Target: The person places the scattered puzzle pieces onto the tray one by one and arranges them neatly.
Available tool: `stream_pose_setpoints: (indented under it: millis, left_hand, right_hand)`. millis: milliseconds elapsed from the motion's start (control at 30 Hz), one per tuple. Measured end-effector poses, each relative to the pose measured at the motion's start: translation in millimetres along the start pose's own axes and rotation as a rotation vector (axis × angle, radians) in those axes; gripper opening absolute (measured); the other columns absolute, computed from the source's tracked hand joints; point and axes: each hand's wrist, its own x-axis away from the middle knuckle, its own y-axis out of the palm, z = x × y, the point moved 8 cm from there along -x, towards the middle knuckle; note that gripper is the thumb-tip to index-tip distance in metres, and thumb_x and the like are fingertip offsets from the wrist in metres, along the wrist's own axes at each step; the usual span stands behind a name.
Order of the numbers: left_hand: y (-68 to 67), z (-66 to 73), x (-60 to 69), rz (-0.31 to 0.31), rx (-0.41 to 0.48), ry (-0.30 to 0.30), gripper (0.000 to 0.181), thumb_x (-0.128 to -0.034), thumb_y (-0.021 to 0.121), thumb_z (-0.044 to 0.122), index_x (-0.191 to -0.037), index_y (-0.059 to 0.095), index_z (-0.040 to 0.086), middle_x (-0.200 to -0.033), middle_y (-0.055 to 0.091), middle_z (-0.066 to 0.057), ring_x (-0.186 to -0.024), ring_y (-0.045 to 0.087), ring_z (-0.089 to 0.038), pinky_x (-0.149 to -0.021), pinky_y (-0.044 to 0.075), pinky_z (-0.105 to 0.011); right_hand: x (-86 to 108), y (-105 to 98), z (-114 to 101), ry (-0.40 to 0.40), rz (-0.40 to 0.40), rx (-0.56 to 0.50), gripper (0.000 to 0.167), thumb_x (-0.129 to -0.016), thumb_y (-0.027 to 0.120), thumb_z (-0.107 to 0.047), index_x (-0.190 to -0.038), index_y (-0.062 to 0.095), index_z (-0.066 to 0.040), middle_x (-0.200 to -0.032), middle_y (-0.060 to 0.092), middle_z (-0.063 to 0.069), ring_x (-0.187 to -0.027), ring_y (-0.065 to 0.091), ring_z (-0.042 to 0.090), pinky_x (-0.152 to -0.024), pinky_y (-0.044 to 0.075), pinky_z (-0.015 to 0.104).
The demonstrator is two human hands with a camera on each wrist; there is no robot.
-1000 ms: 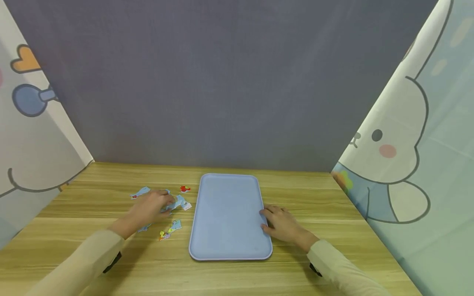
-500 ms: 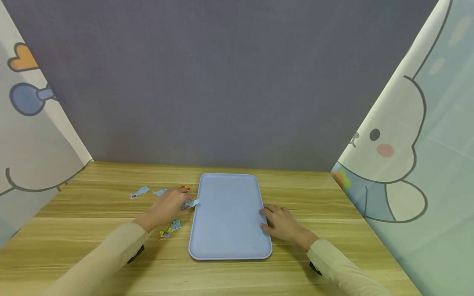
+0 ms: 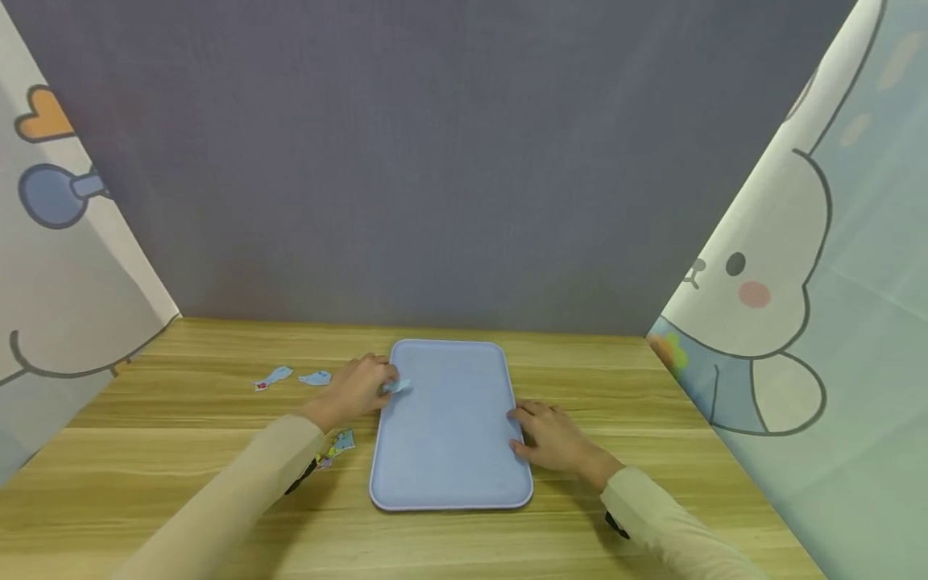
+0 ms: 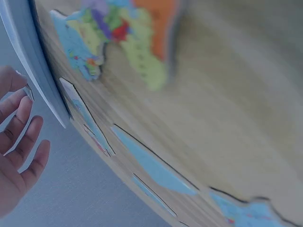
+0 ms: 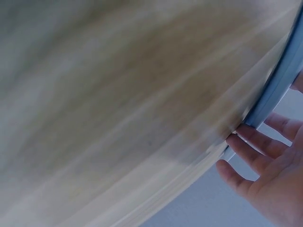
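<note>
- Reaching farther in than half a second ago, the left sleeve is now seen cutting across the yellow-and-blue piece, which was fully shown then.
- Unmoved, the right hand is kept at the near right side, palm down; the rim is touched by fingers loosely bent and rested against it.
- The tray is found where it was, laid flat on the wooden table.
- And here, the left hand has been carried from beside the left rim to over it! A light-blue piece is pinched between thumb and forefinger, tilted above the tray's left part; whether the surface is touched cannot be told. The other fingers are spread, gently curved.
- Left of that, a red-marked piece and a smaller blue piece are left lying as before.
- Behind everything, the grey backdrop is seen.
</note>
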Motion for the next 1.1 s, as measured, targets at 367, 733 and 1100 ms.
stream_pose_setpoints:
  millis: [367,733,1100]
  left_hand:
    - [4.4,-7.5,-16.8,-0.004,-0.006,-0.011,0.018,-0.0731,0.07,0.011,-0.091,0.069,0.01,-0.09,0.065,-0.003,-0.076,0.055,-0.018,-0.059,0.046,-0.026]
    - [6.2,-12.5,-31.5,-0.032,0.011,-0.045,0.018,-0.0775,0.069,0.012,-0.096,0.068,0.012,-0.097,0.063,-0.003,-0.083,0.055,-0.02,-0.07,0.048,-0.033]
    - [14.8,-15.3,-41.9,-0.046,0.002,-0.076,0.021,-0.0775,0.069,0.012,-0.099,0.068,0.011,-0.099,0.063,-0.004,-0.088,0.057,-0.026,-0.073,0.05,-0.038]
  right_hand:
    - [0.0,-0.2,-0.1,0.005,0.008,0.007,0.043,-0.084,0.06,-0.033,-0.118,0.057,-0.006,-0.125,0.054,0.018,-0.116,0.05,0.034,-0.089,0.041,0.057]
    - [0.1,-0.7,-0.4,0.002,0.014,0.01,0.042,-0.084,0.061,-0.032,-0.117,0.058,-0.007,-0.124,0.054,0.016,-0.116,0.05,0.032,-0.089,0.042,0.056]
    - [0.3,-1.4,-0.9,0.004,0.012,0.008,0.043,-0.084,0.061,-0.032,-0.118,0.057,-0.006,-0.124,0.054,0.016,-0.117,0.049,0.032,-0.089,0.042,0.056]
